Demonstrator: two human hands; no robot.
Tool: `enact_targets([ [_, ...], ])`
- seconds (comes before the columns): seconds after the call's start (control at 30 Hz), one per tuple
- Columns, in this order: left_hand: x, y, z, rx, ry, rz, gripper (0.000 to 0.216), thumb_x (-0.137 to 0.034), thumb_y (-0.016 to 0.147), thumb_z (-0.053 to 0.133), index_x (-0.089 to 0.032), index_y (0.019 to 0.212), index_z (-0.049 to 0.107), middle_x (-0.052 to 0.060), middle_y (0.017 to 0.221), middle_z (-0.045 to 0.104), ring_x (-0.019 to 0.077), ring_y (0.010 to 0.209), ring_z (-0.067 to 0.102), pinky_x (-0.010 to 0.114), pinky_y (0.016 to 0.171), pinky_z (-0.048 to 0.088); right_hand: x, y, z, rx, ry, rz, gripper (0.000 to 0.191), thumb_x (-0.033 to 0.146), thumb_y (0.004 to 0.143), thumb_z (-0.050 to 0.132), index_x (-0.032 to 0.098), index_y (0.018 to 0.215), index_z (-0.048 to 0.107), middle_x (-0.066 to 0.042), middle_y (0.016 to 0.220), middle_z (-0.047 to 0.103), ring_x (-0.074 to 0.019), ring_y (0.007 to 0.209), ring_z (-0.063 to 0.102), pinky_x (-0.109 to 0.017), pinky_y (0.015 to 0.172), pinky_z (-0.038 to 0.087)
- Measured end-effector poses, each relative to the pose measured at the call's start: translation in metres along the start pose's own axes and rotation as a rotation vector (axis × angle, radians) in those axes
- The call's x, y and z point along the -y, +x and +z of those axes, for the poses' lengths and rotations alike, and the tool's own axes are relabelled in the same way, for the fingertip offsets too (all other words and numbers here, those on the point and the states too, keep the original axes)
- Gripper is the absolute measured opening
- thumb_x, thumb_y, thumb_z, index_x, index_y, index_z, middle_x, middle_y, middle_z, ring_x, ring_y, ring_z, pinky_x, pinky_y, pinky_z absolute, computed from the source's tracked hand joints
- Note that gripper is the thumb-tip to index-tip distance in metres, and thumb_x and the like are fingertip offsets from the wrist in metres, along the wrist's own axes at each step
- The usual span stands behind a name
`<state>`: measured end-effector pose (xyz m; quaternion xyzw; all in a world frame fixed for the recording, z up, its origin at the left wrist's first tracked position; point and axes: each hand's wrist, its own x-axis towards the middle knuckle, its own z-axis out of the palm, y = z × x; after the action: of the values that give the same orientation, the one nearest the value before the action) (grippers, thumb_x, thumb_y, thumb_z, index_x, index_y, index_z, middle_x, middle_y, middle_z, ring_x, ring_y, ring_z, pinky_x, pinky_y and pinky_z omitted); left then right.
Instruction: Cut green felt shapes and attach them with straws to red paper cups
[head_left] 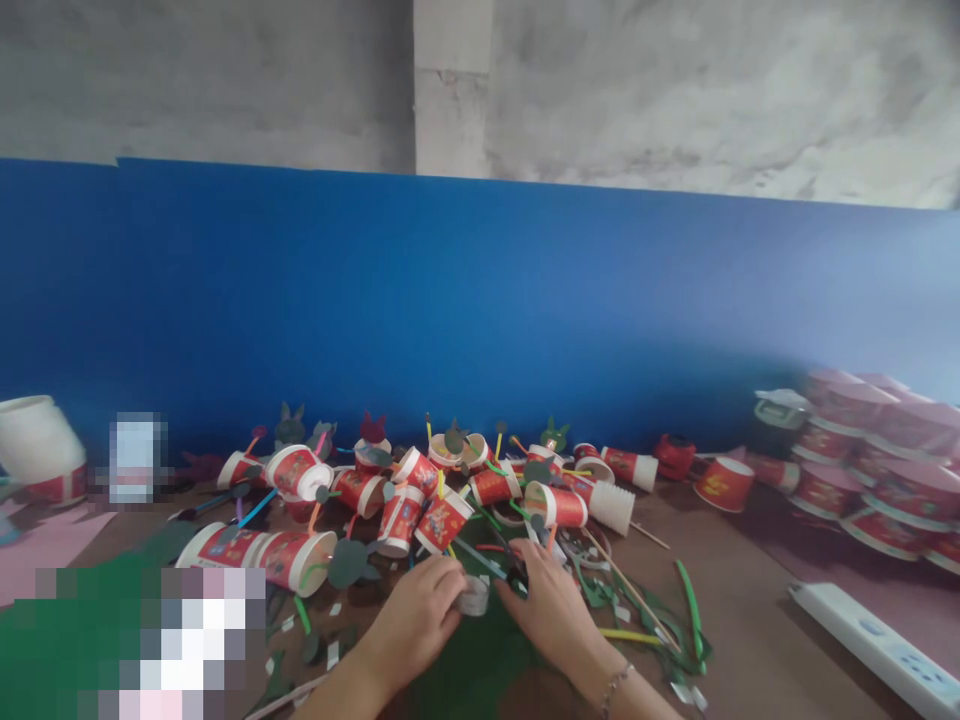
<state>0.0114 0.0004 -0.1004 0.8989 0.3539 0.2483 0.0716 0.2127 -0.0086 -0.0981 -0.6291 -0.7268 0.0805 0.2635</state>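
Both my hands meet low in the middle of the view, over a dark green sheet [480,665] on the brown table [757,640]. My left hand [416,615] has its fingers curled round a small whitish roll [475,596], perhaps tape. My right hand [551,610] presses in from the other side with bent fingers, touching the same roll and a dark strip beside it. Just beyond my hands lies a heap of red paper cups [420,500] with coloured straws and green paper leaves stuck in them.
Stacks of red paper bowls [877,470] fill the right side. A white power strip [877,645] lies at the right front. A white jar [37,440] stands at far left. Green scraps and sticks [652,610] litter the table. A blue board [480,300] backs it.
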Motion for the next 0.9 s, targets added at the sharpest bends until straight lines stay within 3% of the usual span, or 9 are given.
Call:
enact_targets([
  [0.2, -0.019, 0.004, -0.014, 0.204, 0.185, -0.023, 0.014, -0.007, 0.076, 0.051, -0.02, 0.081, 0.053, 0.003, 0.087, 0.06, 0.0203, 0.082, 0.056, 0.031, 0.072, 0.047, -0.004, -0.003, 0.012, -0.023, -0.241, -0.128, 0.023, 0.013, 0.076, 0.056, 0.016, 0.098, 0.059, -0.012, 0.096, 0.062, -0.0291, 0.096, 0.057, -0.041, 0.084, 0.046],
  [0.33, -0.026, -0.011, -0.016, 0.275, 0.151, -0.014, 0.019, -0.006, 0.073, 0.051, -0.02, 0.084, 0.055, 0.005, 0.094, 0.061, 0.0214, 0.086, 0.056, 0.032, 0.076, 0.048, -0.004, -0.004, 0.012, -0.041, -0.275, -0.167, 0.022, 0.008, 0.076, 0.054, 0.016, 0.096, 0.059, -0.013, 0.1, 0.061, -0.0293, 0.101, 0.054, -0.043, 0.09, 0.043],
  [0.4, -0.026, -0.022, -0.017, 0.26, 0.053, -0.034, 0.036, -0.007, 0.069, 0.055, -0.023, 0.101, 0.054, 0.007, 0.112, 0.058, 0.024, 0.1, 0.055, 0.037, 0.087, 0.046, -0.002, -0.005, 0.009, -0.045, -0.24, -0.222, 0.02, 0.007, 0.08, 0.048, 0.017, 0.094, 0.06, -0.012, 0.1, 0.061, -0.0268, 0.1, 0.054, -0.041, 0.089, 0.043],
  [0.47, -0.024, -0.032, -0.016, 0.203, -0.064, -0.078, 0.066, -0.007, 0.064, 0.058, -0.024, 0.125, 0.039, 0.01, 0.13, 0.047, 0.027, 0.117, 0.046, 0.042, 0.098, 0.039, 0.001, -0.007, 0.005, -0.054, -0.16, -0.27, 0.022, 0.008, 0.083, 0.043, 0.018, 0.092, 0.061, -0.01, 0.099, 0.062, -0.0243, 0.097, 0.055, -0.039, 0.086, 0.044],
  [0.53, -0.022, -0.04, -0.013, 0.151, -0.16, -0.158, 0.082, -0.01, 0.062, 0.061, -0.024, 0.135, 0.025, 0.012, 0.135, 0.042, 0.0283, 0.124, 0.039, 0.045, 0.103, 0.035, 0.006, -0.009, 0.002, -0.046, -0.037, -0.294, 0.022, 0.009, 0.083, 0.042, 0.018, 0.089, 0.062, -0.009, 0.095, 0.062, -0.0226, 0.093, 0.055, -0.038, 0.084, 0.044],
  [0.67, -0.019, -0.05, 0.001, 0.105, -0.276, -0.305, 0.087, -0.012, 0.063, 0.061, -0.021, 0.138, 0.017, 0.015, 0.132, 0.045, 0.0291, 0.122, 0.042, 0.05, 0.102, 0.036, 0.015, -0.016, 0.001, 0.138, 0.266, -0.341, 0.032, 0.005, 0.069, 0.049, 0.018, 0.097, 0.06, -0.006, 0.095, 0.063, -0.0203, 0.093, 0.055, -0.034, 0.086, 0.044],
  [0.77, -0.013, -0.056, 0.013, 0.08, -0.363, -0.257, 0.089, -0.003, 0.065, 0.049, -0.02, 0.141, 0.008, 0.016, 0.141, 0.034, 0.0264, 0.129, 0.036, 0.048, 0.106, 0.032, 0.02, -0.022, 0.002, 0.303, 0.388, -0.376, 0.056, 0.004, 0.057, 0.05, 0.018, 0.111, 0.053, -0.007, 0.106, 0.059, -0.0207, 0.102, 0.052, -0.033, 0.092, 0.041],
  [0.83, -0.007, -0.06, 0.02, 0.051, -0.424, -0.227, 0.089, 0.003, 0.064, 0.042, -0.02, 0.142, 0.007, 0.014, 0.144, 0.03, 0.0236, 0.131, 0.033, 0.047, 0.107, 0.032, 0.023, -0.025, 0.001, 0.357, 0.404, -0.385, 0.06, 0.005, 0.056, 0.05, 0.018, 0.115, 0.05, -0.008, 0.109, 0.057, -0.0217, 0.104, 0.051, -0.034, 0.094, 0.039],
  [0.9, -0.001, -0.062, 0.026, 0.009, -0.485, -0.245, 0.087, 0.006, 0.061, 0.036, -0.021, 0.141, 0.013, 0.011, 0.141, 0.036, 0.0207, 0.129, 0.036, 0.045, 0.107, 0.033, 0.026, -0.027, 0.001, 0.382, 0.407, -0.396, 0.06, 0.008, 0.058, 0.052, 0.018, 0.117, 0.05, -0.008, 0.111, 0.057, -0.0223, 0.105, 0.05, -0.035, 0.095, 0.039],
])
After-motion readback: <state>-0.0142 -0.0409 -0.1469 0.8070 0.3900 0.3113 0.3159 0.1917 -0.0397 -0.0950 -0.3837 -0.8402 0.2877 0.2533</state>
